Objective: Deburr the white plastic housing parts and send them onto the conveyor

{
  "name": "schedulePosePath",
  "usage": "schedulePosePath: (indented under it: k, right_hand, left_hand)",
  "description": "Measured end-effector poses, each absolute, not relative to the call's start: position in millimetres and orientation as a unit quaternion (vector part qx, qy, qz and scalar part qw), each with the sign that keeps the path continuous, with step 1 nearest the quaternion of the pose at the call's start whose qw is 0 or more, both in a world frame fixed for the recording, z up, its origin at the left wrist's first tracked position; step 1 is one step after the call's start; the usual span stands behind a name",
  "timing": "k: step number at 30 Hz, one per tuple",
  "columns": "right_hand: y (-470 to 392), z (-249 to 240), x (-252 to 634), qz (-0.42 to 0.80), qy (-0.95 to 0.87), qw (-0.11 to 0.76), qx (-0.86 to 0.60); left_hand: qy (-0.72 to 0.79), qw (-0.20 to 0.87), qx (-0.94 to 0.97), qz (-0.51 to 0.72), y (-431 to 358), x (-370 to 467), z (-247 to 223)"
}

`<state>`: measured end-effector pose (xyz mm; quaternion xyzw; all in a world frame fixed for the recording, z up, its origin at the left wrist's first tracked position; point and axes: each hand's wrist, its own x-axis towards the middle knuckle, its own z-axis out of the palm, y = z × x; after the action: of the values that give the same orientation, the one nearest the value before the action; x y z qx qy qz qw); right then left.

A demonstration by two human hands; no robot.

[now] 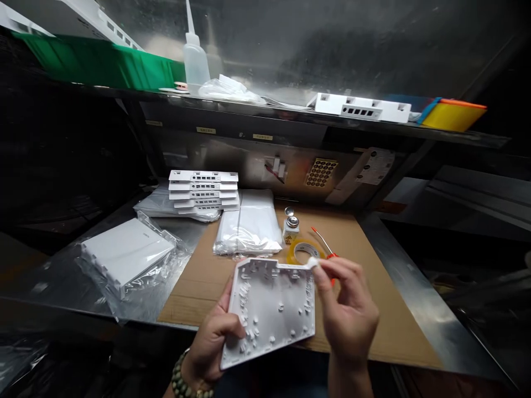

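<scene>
A white plastic shell (276,309) is held tilted above the cardboard, its ribbed inner side facing up. My left hand (218,334) grips its left edge, thumb on the inner face. At its top right corner my right hand (348,301) pinches a small white wad (313,262) against the rim; what the wad is made of cannot be made out. Just behind the shell lie a roll of yellow tape (305,251) and a tool with a red handle and red tip (324,240), partly hidden by my right hand.
Stacked white housings (204,190), bagged white sheets (251,221) and a dispenser bottle (291,229) stand behind. A white housing (128,249) lies on plastic at left. The overhead shelf (282,110) holds a squeeze bottle (196,63), a green bin (103,63) and a yellow bin (452,115).
</scene>
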<state>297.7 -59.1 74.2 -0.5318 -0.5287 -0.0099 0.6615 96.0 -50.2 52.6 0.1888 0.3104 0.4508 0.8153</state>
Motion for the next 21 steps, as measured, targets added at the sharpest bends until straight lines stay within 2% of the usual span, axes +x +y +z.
schedulePosePath:
  k: [6, 16, 19, 21]
  right_hand:
    - [-62, 90, 255, -0.021, -0.617, 0.621, -0.482]
    - [-61, 88, 263, -0.048, -0.608, 0.617, -0.497]
    - [-56, 87, 275, -0.050, -0.599, 0.605, -0.523]
    - [-47, 81, 295, -0.058, -0.549, 0.629, -0.547]
  left_hand:
    - [0.265, 0.842, 0.202, 0.424, -61, 121, 56]
    - [0.240, 0.857, 0.202, 0.408, -59, 131, 54]
    - [0.240, 0.856, 0.174, 0.424, -55, 126, 57]
    - [0.254, 0.839, 0.156, 0.455, -49, 116, 60]
